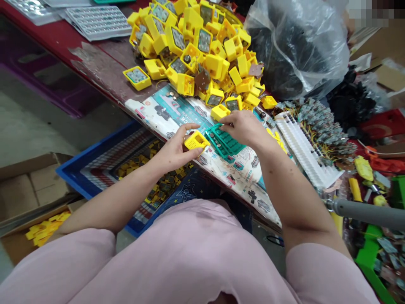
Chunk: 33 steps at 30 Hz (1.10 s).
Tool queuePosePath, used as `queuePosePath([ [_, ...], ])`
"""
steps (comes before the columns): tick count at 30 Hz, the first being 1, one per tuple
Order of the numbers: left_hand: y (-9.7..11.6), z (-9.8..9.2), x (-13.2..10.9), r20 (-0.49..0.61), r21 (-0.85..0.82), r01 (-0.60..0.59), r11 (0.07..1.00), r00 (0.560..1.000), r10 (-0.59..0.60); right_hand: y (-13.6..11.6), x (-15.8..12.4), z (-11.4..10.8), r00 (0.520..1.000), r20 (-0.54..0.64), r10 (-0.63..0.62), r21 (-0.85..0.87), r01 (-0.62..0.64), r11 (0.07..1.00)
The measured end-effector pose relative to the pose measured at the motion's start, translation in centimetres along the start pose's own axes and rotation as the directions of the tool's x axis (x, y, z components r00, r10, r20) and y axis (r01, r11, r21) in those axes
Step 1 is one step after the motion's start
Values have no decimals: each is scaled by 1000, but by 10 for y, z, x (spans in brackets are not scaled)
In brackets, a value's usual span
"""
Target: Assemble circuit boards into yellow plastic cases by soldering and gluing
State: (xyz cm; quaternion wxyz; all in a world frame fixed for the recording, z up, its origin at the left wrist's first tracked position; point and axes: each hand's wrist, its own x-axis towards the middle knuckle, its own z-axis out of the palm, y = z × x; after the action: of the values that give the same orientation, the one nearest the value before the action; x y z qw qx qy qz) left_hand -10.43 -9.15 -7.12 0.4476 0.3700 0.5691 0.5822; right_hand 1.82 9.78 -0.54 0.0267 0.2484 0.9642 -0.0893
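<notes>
My left hand [177,148] grips a small yellow plastic housing [195,141], thumb below and fingers behind it. The housing has a grille of tiny holes on one side and an open recess on top. Just to its right lies a green slotted tray [229,145] with a few small round metal pieces in it. My right hand [243,126] is at the tray's far edge, its fingertips pinched together. Whatever sits between those fingertips is hidden. Both hands are over a printed cardboard sheet [171,112] on the table.
A heap of yellow housings [202,50] rises beyond my hands. A clear plastic bag [297,46] stands behind on the right, with a white ridged tray [306,147] and wired circuit boards [325,126] nearer. Below the table edge is a blue crate [95,169] holding yellow pieces.
</notes>
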Motion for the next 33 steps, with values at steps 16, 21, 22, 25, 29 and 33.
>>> queuePosePath([
  [16, 3, 8, 6, 65, 63, -40, 997, 997, 36, -10, -37, 10, 964, -266, 26, 133, 10, 991],
  [21, 12, 24, -1, 135, 304, -81, 949, 990, 41, -28, -97, 12, 890, -456, -15, 247, 142, 958],
  [22, 14, 29, -2, 152, 348, -97, 932, 987, 46, -31, -108, 14, 874, -483, -49, 203, 167, 965],
  [25, 18, 44, -5, 209, 435, -141, 889, 976, 53, -33, -133, 21, 851, -504, -146, -22, 157, 987],
  [29, 17, 64, -7, 277, 480, -192, 856, 959, 60, -30, -156, 24, 884, -436, -168, -240, 66, 969],
  [33, 13, 77, -9, 339, 501, -224, 836, 939, 49, -23, -174, 26, 927, -365, -83, -164, 24, 986],
])
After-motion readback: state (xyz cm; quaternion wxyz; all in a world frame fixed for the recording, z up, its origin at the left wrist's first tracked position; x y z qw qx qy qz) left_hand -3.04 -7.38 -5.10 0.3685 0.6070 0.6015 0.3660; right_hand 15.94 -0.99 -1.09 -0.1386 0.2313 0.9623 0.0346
